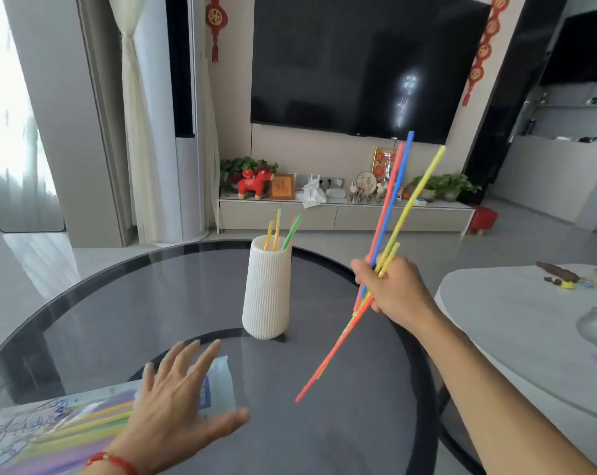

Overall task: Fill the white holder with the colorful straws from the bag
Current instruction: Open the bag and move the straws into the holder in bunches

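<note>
Bag [50,430] cut off at the left and bottom edges, its far end hidden under the left hand [173,402], straws [389,234] partly hidden inside the right hand [393,289], lower lengths of straws hidden in the holder [266,293], bag print too blurred to read

We see two bare forearms without sleeves; a thin red cord bracelet [113,461] circles the left wrist.

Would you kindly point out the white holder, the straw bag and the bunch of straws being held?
white holder [266,296]: head view, ribbed side wall.
straw bag [60,426]: head view, clear front panel.
bunch of straws [391,204]: head view, blue straw's shaft.
</note>
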`<action>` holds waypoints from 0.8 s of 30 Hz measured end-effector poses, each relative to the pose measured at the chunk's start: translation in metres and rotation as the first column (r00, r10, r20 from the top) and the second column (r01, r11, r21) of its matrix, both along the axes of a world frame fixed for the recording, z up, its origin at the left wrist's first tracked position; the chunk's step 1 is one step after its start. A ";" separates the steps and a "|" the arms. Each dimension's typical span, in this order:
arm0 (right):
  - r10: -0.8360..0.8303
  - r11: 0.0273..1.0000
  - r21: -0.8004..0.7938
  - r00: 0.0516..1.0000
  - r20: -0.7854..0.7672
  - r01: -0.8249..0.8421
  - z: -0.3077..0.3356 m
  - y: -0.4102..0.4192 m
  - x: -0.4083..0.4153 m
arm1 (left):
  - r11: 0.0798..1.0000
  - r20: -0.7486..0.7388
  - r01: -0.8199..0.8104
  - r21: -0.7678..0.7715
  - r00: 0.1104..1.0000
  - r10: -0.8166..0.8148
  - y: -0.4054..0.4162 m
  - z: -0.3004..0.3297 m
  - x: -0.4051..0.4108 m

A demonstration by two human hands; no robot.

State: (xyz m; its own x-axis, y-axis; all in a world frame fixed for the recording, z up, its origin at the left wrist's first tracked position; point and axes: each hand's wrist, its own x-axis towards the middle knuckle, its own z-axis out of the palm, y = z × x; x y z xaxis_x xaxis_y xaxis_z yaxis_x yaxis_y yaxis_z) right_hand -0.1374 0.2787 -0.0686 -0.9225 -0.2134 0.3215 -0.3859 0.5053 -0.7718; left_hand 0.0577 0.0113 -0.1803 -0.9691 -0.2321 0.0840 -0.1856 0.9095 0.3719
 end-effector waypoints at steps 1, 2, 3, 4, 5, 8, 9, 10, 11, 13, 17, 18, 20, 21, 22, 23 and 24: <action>0.060 0.995 0.085 0.997 -0.038 -0.057 0.008 -0.007 0.006 | 0.985 -0.117 0.074 0.153 0.992 -0.056 0.012 0.014 -0.006; 0.121 0.979 0.176 0.990 -0.072 -0.106 0.014 -0.016 0.013 | 0.938 -0.228 0.153 0.312 0.970 -0.082 0.025 0.030 -0.013; 0.177 0.957 0.251 0.979 -0.103 -0.147 0.018 -0.025 0.021 | 0.864 -0.313 0.222 0.452 0.946 -0.079 0.037 0.047 -0.022; 0.223 0.936 0.304 0.966 -0.128 -0.176 0.022 -0.036 0.028 | 0.771 -0.373 0.283 0.570 0.926 -0.065 0.048 0.067 -0.031; 0.264 0.922 0.327 0.954 -0.143 -0.206 0.025 -0.046 0.034 | 0.677 -0.417 0.347 0.649 0.907 -0.065 0.058 0.086 -0.040; 0.364 0.857 0.436 0.921 -0.140 -0.273 0.033 -0.073 0.043 | 0.583 -0.505 0.457 0.672 0.858 -0.092 0.078 0.137 -0.066; 0.378 0.847 0.453 0.914 -0.146 -0.278 0.034 -0.078 0.044 | 0.586 -0.502 0.444 0.678 0.862 -0.072 0.082 0.147 -0.072; 0.385 0.858 0.418 0.912 -0.139 -0.299 0.033 -0.082 0.044 | 0.600 -0.490 0.402 0.691 0.872 -0.020 0.083 0.154 -0.075; 0.387 0.876 0.360 0.913 -0.129 -0.320 0.030 -0.085 0.043 | 0.614 -0.479 0.356 0.704 0.877 0.041 0.084 0.156 -0.078; 0.372 0.902 0.288 0.918 -0.138 -0.322 0.025 -0.091 0.046 | 0.641 -0.471 0.302 0.705 0.876 0.105 0.083 0.151 -0.079; 0.357 0.884 0.424 0.868 -0.344 -0.196 0.017 -0.106 0.051 | 0.685 -0.531 0.328 0.651 0.841 0.102 0.073 0.139 -0.078; 0.360 0.898 0.376 0.870 -0.336 -0.226 0.012 -0.106 0.054 | 0.681 -0.529 0.320 0.659 0.840 0.117 0.070 0.137 -0.076; 0.336 0.932 0.242 0.891 -0.305 -0.269 0.003 -0.103 0.060 | 0.638 -0.501 0.321 0.700 0.858 0.118 0.064 0.132 -0.075; 0.325 0.941 0.192 0.899 -0.294 -0.278 -0.002 -0.102 0.063 | 0.616 -0.486 0.333 0.714 0.869 0.093 0.062 0.128 -0.074; 0.321 0.945 0.161 0.904 -0.281 -0.285 -0.005 -0.101 0.064 | 0.612 -0.478 0.345 0.711 0.876 0.062 0.061 0.124 -0.073; 0.325 0.944 0.142 0.907 -0.267 -0.297 -0.008 -0.100 0.066 | 0.621 -0.477 0.354 0.699 0.878 0.036 0.059 0.121 -0.073; 0.323 0.945 0.147 0.907 -0.271 -0.293 -0.008 -0.100 0.066 | 0.634 -0.481 0.362 0.684 0.876 0.019 0.058 0.119 -0.072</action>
State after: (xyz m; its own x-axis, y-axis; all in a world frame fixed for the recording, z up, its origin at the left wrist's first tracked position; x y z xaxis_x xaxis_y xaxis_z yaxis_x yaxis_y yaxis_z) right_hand -0.0710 0.1789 -0.0769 -0.6766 -0.5169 0.5243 -0.7319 0.3947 -0.5554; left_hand -0.0144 0.0692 -0.0610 -0.9065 -0.2306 0.3538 0.2845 0.2855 0.9152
